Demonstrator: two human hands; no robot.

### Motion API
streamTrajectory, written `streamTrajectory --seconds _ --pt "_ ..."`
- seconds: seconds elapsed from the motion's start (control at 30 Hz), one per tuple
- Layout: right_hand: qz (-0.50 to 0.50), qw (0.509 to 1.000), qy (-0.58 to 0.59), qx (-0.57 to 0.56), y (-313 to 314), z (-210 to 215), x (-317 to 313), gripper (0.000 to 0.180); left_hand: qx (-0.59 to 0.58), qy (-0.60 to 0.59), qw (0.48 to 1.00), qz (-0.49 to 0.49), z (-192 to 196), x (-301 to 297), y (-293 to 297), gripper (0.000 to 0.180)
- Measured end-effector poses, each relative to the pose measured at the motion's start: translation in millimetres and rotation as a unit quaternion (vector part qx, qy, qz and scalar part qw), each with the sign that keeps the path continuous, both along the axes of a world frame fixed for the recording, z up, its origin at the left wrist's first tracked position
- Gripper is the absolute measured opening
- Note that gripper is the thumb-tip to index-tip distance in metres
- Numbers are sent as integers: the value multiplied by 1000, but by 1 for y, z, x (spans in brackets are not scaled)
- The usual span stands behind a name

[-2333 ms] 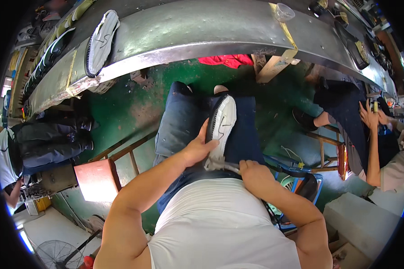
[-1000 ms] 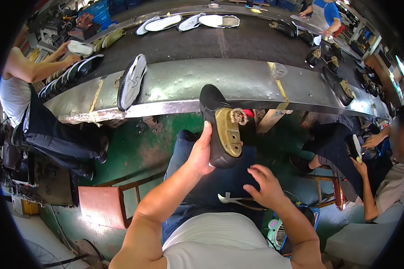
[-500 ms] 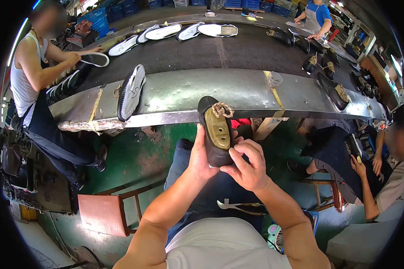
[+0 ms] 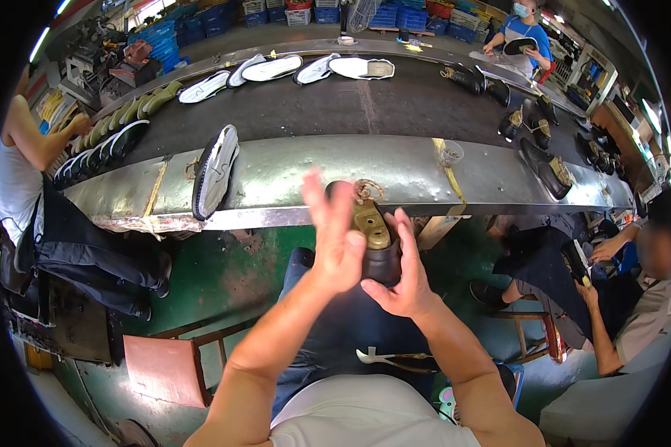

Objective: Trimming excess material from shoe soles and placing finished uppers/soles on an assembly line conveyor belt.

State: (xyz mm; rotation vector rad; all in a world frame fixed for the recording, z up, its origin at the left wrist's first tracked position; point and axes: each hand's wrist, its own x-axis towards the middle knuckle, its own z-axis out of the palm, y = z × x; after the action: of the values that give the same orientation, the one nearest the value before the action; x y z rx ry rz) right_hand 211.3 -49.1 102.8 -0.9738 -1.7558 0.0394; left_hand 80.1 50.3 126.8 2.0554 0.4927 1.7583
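A dark shoe upper [image 4: 384, 264] on an olive-gold last is before me, toe pointing away. The last [image 4: 371, 223] shows holes in its top, and a loop of twisted cord [image 4: 368, 189] stands at its far end. My right hand [image 4: 406, 276] cups the heel end and right side of the shoe. At its left, my left hand [image 4: 335, 242] is raised with fingers spread and blurred, partly covering the toe; whether the palm touches the shoe is unclear. On my lap lies a tool with a pale metal head [image 4: 368, 356] and long handles.
The metal bench edge [image 4: 306, 175] runs across in front, with a white shoe [image 4: 216, 173] at left and a dark shoe [image 4: 548, 170] at right. White shoes [image 4: 272, 68] line the dark belt [image 4: 291, 108]. Co-workers are at both sides and far right. A brown stool [image 4: 164, 369] stands left.
My left hand has let go of the shoe's left side and risen with fingers spread. My right hand has gone from pinching near the heel to cupping the shoe's right side.
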Motion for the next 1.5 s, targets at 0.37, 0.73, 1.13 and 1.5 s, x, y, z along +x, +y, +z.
streamTrajectory --seconds 0.37,0.73,1.13,1.5 --pt "-39 999 2 -28 12 27 -6 98 -21 70 971 -227 42 10 36 49" --pt "-82 959 220 -157 23 10 -19 92 -20 63 981 -181 16 8 49 31" --pt "-45 840 527 -124 221 24 118 46 -386 313 820 282 0 -226 187 82" --pt "-446 862 -37 -238 313 -44 192 78 -344 193 883 254 -33 -216 186 70"
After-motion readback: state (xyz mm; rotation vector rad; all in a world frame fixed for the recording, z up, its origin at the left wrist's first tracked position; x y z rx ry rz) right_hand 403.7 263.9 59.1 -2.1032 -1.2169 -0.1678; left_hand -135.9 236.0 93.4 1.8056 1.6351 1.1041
